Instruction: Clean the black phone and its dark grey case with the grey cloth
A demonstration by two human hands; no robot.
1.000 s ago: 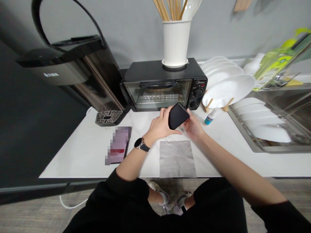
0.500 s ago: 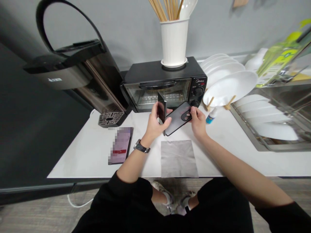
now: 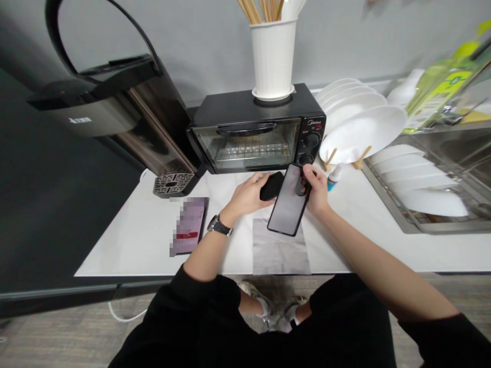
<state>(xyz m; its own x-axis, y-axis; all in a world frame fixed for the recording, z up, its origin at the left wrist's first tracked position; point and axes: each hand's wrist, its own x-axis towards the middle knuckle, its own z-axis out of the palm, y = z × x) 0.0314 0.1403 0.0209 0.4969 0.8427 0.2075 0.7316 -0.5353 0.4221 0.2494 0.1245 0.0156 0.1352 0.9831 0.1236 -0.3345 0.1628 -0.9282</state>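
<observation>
Holding a black phone (image 3: pixel 288 202) by its top end, the right hand (image 3: pixel 315 190) keeps it tilted above the bench (image 3: pixel 126 230), its lower edge hanging just over a grey cloth (image 3: pixel 281 247) spread flat near the front edge. The fingers (image 3: pixel 304 179) of that hand are pinched on the phone's upper part only, so most of its length sticks out unsupported. The left hand (image 3: pixel 248 194) is closed on a black phone case (image 3: pixel 271 186), held low just beside the phone and close to the bench top.

Behind both hands stands a black toaster oven (image 3: pixel 256 132) with a white utensil holder (image 3: pixel 273 59) on top. To the right are a small bottle (image 3: pixel 334 176) and a rack of white plates (image 3: pixel 360 130), then a sink (image 3: pixel 433 179). To the left lie a purple packet (image 3: pixel 188 226) and a dark water dispenser (image 3: pixel 115 112).

The likely trouble is the grip — a pinch at one end of a smooth slab could let it pivot and slip, and it might miss the cloth and strike the hard bench. A swing to the right could also knock the small bottle over.
</observation>
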